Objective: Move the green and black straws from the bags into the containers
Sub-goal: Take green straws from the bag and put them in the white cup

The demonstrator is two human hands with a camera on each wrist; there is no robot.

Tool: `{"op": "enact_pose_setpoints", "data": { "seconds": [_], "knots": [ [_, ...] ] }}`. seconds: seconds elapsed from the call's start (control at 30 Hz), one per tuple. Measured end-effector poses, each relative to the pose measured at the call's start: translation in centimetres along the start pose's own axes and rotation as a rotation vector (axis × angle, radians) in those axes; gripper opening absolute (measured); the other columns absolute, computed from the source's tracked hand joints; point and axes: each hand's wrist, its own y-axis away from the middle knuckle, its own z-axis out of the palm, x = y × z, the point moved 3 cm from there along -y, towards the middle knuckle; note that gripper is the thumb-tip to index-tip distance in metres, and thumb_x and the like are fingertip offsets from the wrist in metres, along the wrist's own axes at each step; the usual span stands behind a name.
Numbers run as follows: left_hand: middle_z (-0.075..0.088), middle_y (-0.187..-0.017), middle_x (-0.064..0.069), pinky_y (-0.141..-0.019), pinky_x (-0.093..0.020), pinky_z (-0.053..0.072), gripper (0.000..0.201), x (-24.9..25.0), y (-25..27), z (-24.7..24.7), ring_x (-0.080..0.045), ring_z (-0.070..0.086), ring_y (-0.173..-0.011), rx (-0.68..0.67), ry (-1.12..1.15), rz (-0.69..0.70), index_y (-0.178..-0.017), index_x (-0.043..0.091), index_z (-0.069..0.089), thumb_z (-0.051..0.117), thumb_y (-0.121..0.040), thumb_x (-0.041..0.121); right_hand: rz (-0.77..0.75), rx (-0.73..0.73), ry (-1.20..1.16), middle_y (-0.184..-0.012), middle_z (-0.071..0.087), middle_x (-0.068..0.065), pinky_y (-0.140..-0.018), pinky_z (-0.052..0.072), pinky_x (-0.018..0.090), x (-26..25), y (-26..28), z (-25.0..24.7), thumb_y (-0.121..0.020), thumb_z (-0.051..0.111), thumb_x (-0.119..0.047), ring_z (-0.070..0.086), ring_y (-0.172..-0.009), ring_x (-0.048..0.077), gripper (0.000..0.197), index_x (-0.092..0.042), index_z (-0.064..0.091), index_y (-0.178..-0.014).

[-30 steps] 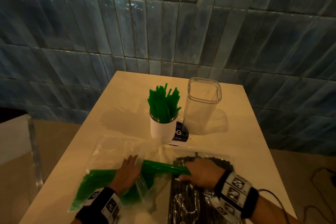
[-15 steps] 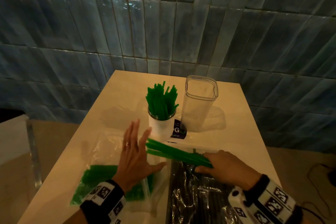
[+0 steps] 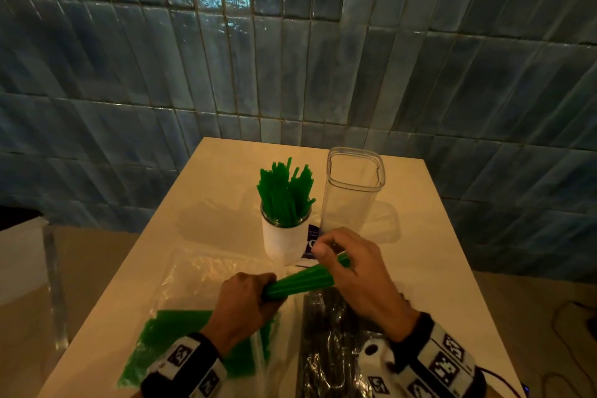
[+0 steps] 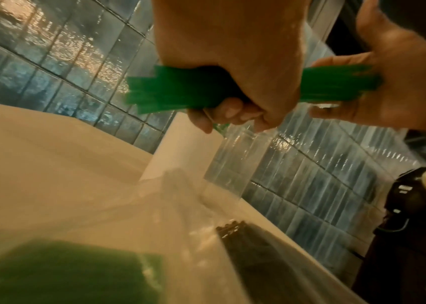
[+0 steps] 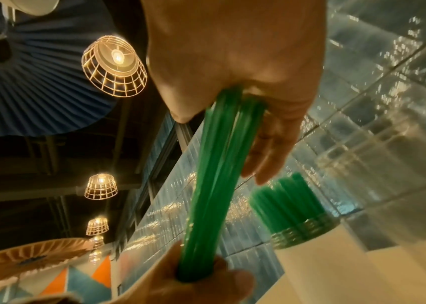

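Head view: both hands hold one bundle of green straws [image 3: 302,281] up off the worktop [image 3: 429,236], just in front of the two containers. Left hand [image 3: 240,304] is fisted round the near end, fingers wrapped tight. Right hand [image 3: 352,271] holds the far end, thumb and fingers closed on it; right wrist view shows the straws running from its palm down to the left fist.

White jar [image 3: 284,239] already stands full of green straws, upright, fanned out. Dark label on its right side, white lettering mostly hidden by the right hand, unreadable. Clear square container [image 3: 353,191] sits just beside it to the right, with no straws visible inside.

Bag of green straws [image 3: 193,346] lies flat near left under the left wrist. Bag of black straws [image 3: 326,349] lies flat beside it to the right. Both wrists wear bands with square black-and-white marker codes.
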Motion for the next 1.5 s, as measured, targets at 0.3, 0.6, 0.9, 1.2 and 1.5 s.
{"op": "enact_pose_setpoints", "data": {
  "seconds": [0.3,0.6,0.9,1.2,1.5],
  "knots": [
    [0.056,-0.061,0.015,-0.061,-0.011,0.047,0.013,2.1,-0.1,-0.7,-0.003,0.059,-0.059,0.052,0.256,0.014,-0.076,0.035,0.06,0.065,-0.085,0.028,-0.066,0.358,-0.573,-0.075,0.065,0.004,-0.065,0.056,0.03,-1.1,1.1,1.0,-0.073,0.061,-0.066,0.066,-0.066,0.02,0.031,-0.036,0.059,-0.08],
    [0.057,-0.064,0.007,-0.066,-0.027,0.053,0.018,2.1,-1.5,1.6,-0.005,0.052,-0.055,-0.033,0.347,-0.07,-0.068,0.027,0.054,0.064,-0.082,0.034,-0.208,0.477,-0.518,-0.055,0.055,-0.014,-0.05,0.048,0.027,-2.6,1.5,1.1,-0.09,0.046,-0.057,0.055,-0.047,0.015,0.025,-0.041,0.053,-0.072],
    [0.06,-0.083,0.004,-0.075,-0.024,0.052,0.017,3.4,-2.7,1.3,-0.01,0.059,-0.074,-0.191,0.457,-0.143,-0.085,0.021,0.055,0.068,-0.081,0.031,-0.402,0.537,-0.398,-0.06,0.055,-0.008,-0.051,0.048,0.018,-3.9,1.4,-0.1,-0.093,0.052,-0.041,0.055,-0.048,0.004,0.022,-0.027,0.05,-0.077],
    [0.064,-0.067,0.008,-0.062,-0.019,0.053,0.012,4.0,-3.6,-0.9,0.002,0.06,-0.055,0.084,0.535,-0.058,-0.083,0.016,0.067,0.075,-0.074,0.014,-0.14,0.181,-0.642,-0.062,0.066,-0.003,-0.069,0.055,0.023,-2.5,-0.4,-0.2,-0.076,0.066,-0.042,0.067,-0.061,0.012,0.03,-0.016,0.06,-0.09],
    [0.057,-0.102,0.016,-0.07,-0.014,0.049,0.063,0.1,-4.3,-2.9,-0.001,0.06,-0.087,0.196,0.535,-0.005,-0.111,0.029,0.05,0.085,-0.059,0.04,-0.093,0.3,-0.696,-0.08,0.073,0.004,-0.08,0.052,0.019,0.1,-3.4,-3.5,-0.077,0.057,-0.033,0.071,-0.087,0.018,0.023,-0.013,0.067,-0.07]
  ]
}}
